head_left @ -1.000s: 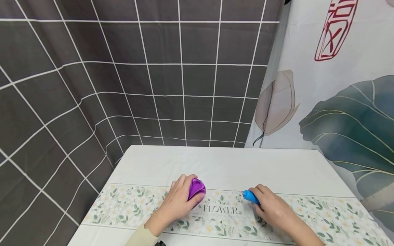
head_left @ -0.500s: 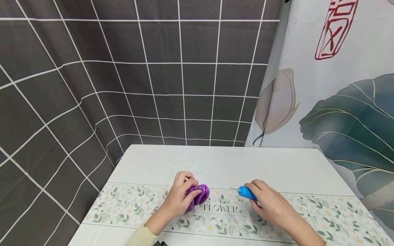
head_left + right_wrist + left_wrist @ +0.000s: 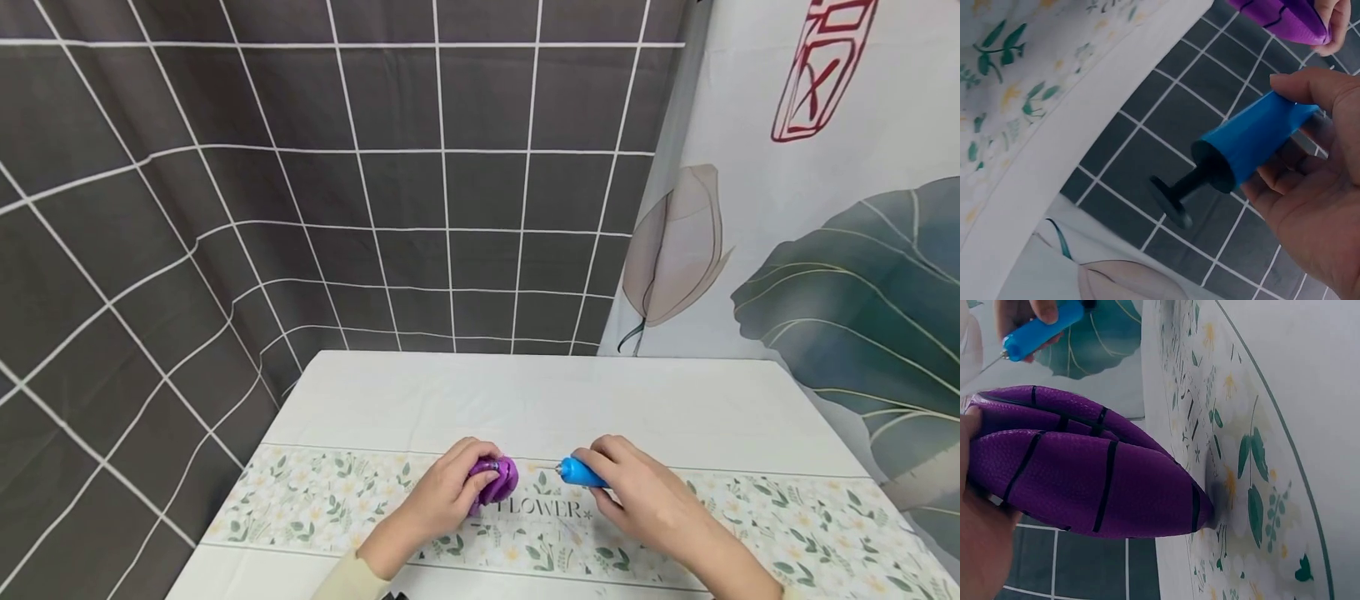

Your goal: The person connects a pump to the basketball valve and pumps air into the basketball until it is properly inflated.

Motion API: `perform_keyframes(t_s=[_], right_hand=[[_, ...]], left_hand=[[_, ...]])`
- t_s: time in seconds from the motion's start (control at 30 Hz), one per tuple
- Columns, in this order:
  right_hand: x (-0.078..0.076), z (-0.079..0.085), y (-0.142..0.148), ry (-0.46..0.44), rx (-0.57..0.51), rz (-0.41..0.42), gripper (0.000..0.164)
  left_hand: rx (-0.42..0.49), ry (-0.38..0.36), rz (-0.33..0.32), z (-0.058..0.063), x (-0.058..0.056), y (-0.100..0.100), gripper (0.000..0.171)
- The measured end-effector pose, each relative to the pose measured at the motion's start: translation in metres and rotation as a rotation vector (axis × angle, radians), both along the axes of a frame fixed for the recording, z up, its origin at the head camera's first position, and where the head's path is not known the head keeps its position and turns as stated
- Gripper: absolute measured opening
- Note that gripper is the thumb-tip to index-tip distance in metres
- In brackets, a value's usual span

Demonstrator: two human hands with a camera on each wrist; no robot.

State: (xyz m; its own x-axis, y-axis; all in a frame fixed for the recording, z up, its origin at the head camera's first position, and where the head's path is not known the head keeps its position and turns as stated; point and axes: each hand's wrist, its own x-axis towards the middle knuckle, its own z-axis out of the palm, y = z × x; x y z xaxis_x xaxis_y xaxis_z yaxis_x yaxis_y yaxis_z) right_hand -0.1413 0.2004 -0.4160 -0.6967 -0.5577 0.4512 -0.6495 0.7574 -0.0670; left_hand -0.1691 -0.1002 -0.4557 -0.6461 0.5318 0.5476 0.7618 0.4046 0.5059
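Observation:
My left hand (image 3: 442,493) grips a deflated purple ball (image 3: 506,482) with black seam lines, like a small basketball. In the left wrist view, the ball (image 3: 1079,478) is folded into a deep crease, and its pointed end comes down close to the tablecloth. To the right, my right hand (image 3: 651,500) holds a blue hand pump (image 3: 584,473). A thin needle (image 3: 988,365) sticks out of the pump's front and points at the ball, with a gap between them. The right wrist view shows the pump's black plunger handle (image 3: 1171,201) partly drawn out at the rear.
Both hands are over a white table (image 3: 540,408) with a floral printed band (image 3: 300,500) lettered FLOWER. Behind it hangs a dark grid-patterned curtain (image 3: 480,196). A white curtain with painted leaves (image 3: 862,292) hangs at the right.
The ball has been turned from its hollow side to its creased, seamed side, and moved slightly right. My right hand has brought the pump leftward, narrowing the gap between needle and ball.

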Motion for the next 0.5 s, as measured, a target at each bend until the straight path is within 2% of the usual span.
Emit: perform_keyframes(t_s=[0.17, 0.23, 0.3, 0.43, 0.5], right_hand=[[-0.002, 0.005, -0.003, 0.050, -0.005, 0.036, 0.052], [-0.002, 0.007, -0.004, 0.064, -0.002, 0.040, 0.041], [-0.002, 0.009, -0.005, 0.081, -0.001, 0.045, 0.034], [-0.001, 0.011, -0.008, 0.118, -0.005, 0.057, 0.061], [-0.001, 0.012, -0.008, 0.143, -0.015, 0.067, 0.061]], left_hand=[[0.026, -0.154, -0.027, 0.001, 0.001, 0.000, 0.033], [0.045, -0.163, -0.040, 0.000, 0.001, 0.000, 0.035], [0.061, -0.134, -0.056, -0.002, 0.001, 0.000, 0.034], [0.099, 0.030, -0.110, -0.006, -0.003, 0.001, 0.017], [0.108, 0.104, -0.136, -0.007, -0.006, 0.001, 0.018]])
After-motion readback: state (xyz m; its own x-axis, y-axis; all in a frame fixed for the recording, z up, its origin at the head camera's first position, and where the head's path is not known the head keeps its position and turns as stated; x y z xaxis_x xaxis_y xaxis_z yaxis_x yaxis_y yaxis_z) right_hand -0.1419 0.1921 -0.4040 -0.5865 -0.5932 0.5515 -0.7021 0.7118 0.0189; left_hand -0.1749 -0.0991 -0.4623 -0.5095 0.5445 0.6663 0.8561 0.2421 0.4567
